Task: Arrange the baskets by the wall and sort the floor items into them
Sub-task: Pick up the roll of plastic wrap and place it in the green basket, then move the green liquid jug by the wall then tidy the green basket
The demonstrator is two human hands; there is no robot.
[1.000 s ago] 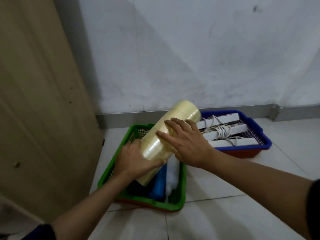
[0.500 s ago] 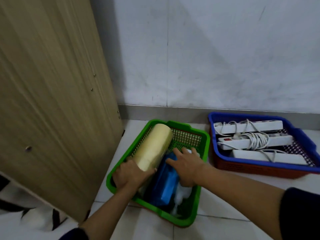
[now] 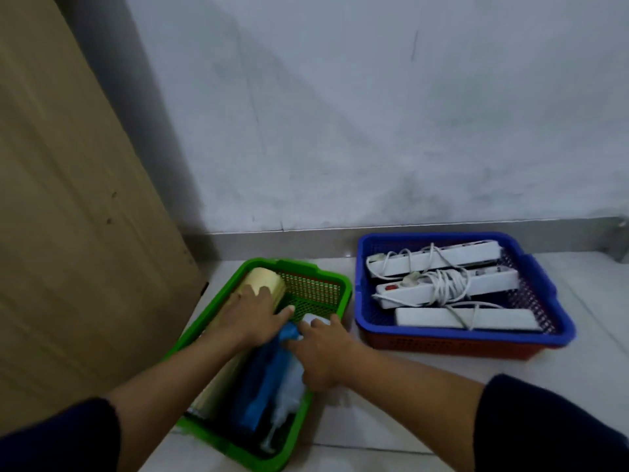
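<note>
Pale floor tiles run up to a scuffed white wall, and a wooden panel leans in beyond our left wrist. Our left hand lies palm-down on the long stack of tape rolls, fingers spread and flat on it, not curled round; the stack rests along the green basket, its far end just past our fingertips. Our right hand presses on the blue package and the white plastic bundle beside the stack, fingers slightly apart; whether they pinch anything we cannot tell. Well beyond our right fingertips, the blue basket holds three white power strips with coiled cords. We judge the tape stack stiff, fairly heavy and slick-skinned, prone to roll, so we would take it with one hand near each end. The blue package looks soft and light, easy to nudge aside.
</note>
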